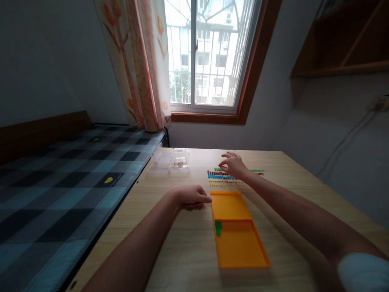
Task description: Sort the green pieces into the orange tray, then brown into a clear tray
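An orange box (235, 245) of two shallow square halves lies opened flat on the table, with a few small green pieces (218, 228) in the upper left corner of its nearer half. My left hand (193, 196) rests on the table to its left, fingers curled in, one fingertip at the left edge of the farther half. Beyond the box, my right hand (233, 165) hovers at the rows of small pieces, its fingers apart near some green ones (217, 169). Blue pieces (215, 177), brown pieces (214, 172) and yellow pieces (215, 185) form other rows, partly hidden by this hand.
Clear plastic boxes (170, 162) stand at the table's far left. A bed with a checked cover (88, 174) adjoins the left side of the wooden table (173, 259). Behind are a curtain (139, 65) and a window (212, 61); a shelf (343, 48) hangs at upper right.
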A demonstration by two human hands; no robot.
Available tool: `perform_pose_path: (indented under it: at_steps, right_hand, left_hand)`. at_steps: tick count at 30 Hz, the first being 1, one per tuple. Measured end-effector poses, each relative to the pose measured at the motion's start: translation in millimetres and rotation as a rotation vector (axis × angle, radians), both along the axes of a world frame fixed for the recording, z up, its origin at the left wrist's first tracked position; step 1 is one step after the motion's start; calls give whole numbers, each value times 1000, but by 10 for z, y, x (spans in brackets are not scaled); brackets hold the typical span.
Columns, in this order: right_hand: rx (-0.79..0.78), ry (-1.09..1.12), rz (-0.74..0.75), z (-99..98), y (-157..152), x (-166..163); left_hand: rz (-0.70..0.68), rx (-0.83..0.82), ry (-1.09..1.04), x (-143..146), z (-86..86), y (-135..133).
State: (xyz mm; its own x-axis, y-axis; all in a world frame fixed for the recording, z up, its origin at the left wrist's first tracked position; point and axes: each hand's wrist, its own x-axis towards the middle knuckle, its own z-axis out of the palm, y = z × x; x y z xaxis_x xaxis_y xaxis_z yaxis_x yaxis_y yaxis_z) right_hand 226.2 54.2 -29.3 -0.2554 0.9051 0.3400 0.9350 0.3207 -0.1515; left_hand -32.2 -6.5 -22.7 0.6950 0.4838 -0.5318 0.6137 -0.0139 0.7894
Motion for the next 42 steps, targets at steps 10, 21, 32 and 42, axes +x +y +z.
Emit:
perform_pose_path:
  at_steps: [10,21,32,42]
  right_hand:
    - [-160,-90,-78,-97,282,-194]
    - [-167,-139,-31,-54,255,-316]
    - [-96,-104,-3,167,93,-424]
    - [-69,93,362,509,-1542,-90]
  left_hand:
    - [-10,-7,-2,-1,-46,24]
    - [-11,-28,-2,26,-70,42]
    - [-17,-21,-11,23,-68,41]
    - [-3,-49,4,34,-41,33]
